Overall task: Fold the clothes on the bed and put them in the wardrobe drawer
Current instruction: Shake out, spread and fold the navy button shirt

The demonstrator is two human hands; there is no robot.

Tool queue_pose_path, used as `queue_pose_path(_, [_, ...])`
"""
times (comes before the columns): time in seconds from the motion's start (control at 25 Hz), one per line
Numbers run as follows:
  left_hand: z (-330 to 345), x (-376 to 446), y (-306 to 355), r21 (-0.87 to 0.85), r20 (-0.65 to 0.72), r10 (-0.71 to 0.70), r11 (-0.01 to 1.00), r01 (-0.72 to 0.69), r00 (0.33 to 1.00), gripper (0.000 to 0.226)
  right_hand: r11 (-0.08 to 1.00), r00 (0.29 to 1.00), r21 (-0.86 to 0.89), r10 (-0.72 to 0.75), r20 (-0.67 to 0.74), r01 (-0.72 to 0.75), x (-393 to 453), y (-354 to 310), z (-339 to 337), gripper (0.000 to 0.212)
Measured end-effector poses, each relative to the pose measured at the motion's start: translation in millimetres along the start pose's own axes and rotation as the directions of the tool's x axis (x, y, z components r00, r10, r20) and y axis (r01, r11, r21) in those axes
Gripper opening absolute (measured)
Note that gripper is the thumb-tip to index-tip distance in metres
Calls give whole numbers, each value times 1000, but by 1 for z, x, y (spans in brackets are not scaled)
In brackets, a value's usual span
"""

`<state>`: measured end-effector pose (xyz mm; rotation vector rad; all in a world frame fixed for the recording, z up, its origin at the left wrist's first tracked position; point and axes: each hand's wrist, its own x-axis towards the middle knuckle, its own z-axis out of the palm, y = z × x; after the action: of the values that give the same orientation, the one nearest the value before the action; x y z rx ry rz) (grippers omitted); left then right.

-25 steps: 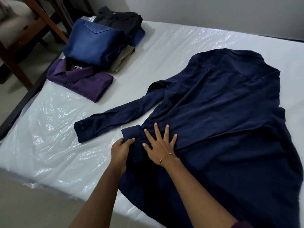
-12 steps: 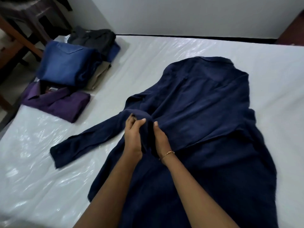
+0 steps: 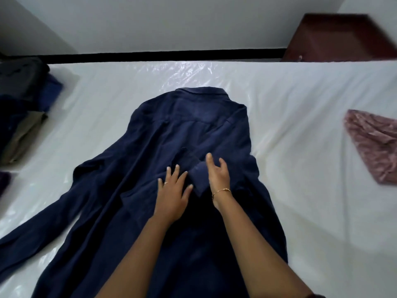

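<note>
A navy long-sleeved shirt (image 3: 193,130) lies back side up on the white plastic-covered bed (image 3: 300,117), collar toward the wall. One sleeve is folded across its back, the cuff (image 3: 198,179) lying between my hands. The other sleeve (image 3: 38,229) stretches out to the lower left. My left hand (image 3: 173,193) lies flat on the shirt with fingers spread, just left of the cuff. My right hand (image 3: 218,175) stands on its edge at the cuff's right side, fingers straight, holding nothing.
Folded clothes (image 3: 23,108) are stacked at the bed's left edge, with a purple piece (image 3: 4,181) below them. A pink garment (image 3: 373,147) lies crumpled at the right. A dark wooden cabinet (image 3: 343,37) stands past the bed's far right corner.
My hands let go of the sleeve they were pinching; it now lies folded across the shirt's back. Both hands have opened beside the cuff. The view swung to the right.
</note>
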<state>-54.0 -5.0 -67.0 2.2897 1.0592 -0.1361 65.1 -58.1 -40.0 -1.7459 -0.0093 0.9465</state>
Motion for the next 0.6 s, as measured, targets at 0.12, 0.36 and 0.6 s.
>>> queue_pose_path(0.12, [21, -1, -20, 344, 23, 150, 927, -149, 988, 95, 952, 991, -291, -118, -55, 97, 15, 12, -12, 54])
queue_pose_path(0.36, [30, 3, -18, 382, -56, 122, 920, -92, 991, 84, 677, 868, -610, -496, 34, 411, 11, 35, -17, 36])
queue_pose_path(0.6, [49, -18, 18, 391, -237, 624, 763, -515, 744, 22, 446, 627, -814, -768, -134, 372, -20, 59, -64, 25])
